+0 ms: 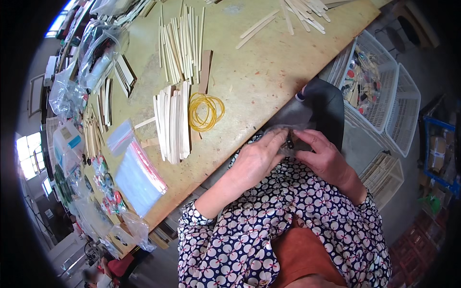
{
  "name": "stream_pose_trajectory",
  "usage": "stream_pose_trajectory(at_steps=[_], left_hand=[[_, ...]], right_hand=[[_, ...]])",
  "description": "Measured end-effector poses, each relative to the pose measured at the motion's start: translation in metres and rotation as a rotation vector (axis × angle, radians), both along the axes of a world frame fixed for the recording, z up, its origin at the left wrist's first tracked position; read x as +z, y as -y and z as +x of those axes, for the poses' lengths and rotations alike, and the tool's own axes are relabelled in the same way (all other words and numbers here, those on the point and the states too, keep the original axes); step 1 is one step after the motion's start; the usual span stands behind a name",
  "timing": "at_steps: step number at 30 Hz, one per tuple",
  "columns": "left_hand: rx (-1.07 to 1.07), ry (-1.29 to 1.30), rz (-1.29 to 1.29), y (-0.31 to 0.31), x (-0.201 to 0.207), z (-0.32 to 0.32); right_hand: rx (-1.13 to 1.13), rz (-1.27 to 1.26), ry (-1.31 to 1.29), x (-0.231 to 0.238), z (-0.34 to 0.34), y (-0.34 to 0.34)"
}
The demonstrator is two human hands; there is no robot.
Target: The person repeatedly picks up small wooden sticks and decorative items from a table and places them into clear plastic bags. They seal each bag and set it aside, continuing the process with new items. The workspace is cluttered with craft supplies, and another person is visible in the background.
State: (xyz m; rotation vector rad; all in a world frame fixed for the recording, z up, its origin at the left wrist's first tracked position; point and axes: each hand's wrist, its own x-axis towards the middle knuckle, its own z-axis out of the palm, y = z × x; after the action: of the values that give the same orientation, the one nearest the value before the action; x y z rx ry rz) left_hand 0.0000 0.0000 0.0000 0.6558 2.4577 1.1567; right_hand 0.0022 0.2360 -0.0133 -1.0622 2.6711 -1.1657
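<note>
Over my lap, just off the table's edge, both hands work at a small clear plastic bag (pixel 288 152). My left hand (pixel 259 157) has its fingers bent together on the near side of the plastic. My right hand (pixel 322 154) pinches it from the other side with thumb and forefinger. Something dark shows between the fingers, too small to name. Nearest on the table are a bundle of flat wooden sticks (pixel 174 126) and several yellow rubber bands (pixel 205 113). A stack of clear zip bags (pixel 139 180) with red edges lies to their left.
Round wooden sticks (pixel 185 43) lie farther back on the table (pixel 240 96), and loose flat sticks (pixel 302 14) at the far edge. Plastic-wrapped goods (pixel 72 91) crowd the left side. White plastic baskets (pixel 391 91) stand to the right, one holding mixed small items.
</note>
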Motion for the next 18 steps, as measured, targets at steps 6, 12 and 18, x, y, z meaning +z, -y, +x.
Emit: stream_pose_trajectory(at_steps=[6, 12, 18], left_hand=[[0.241, -0.278, 0.168, 0.010, -0.013, 0.020], [0.341, -0.007, 0.433, -0.005, -0.050, 0.027], [0.335, 0.085, 0.672, -0.013, -0.069, 0.021]], right_hand=[[-0.056, -0.061, -0.029, 0.006, 0.005, -0.011], [-0.047, -0.122, -0.049, 0.024, -0.001, -0.016], [-0.089, -0.141, -0.058, 0.027, -0.005, -0.012]])
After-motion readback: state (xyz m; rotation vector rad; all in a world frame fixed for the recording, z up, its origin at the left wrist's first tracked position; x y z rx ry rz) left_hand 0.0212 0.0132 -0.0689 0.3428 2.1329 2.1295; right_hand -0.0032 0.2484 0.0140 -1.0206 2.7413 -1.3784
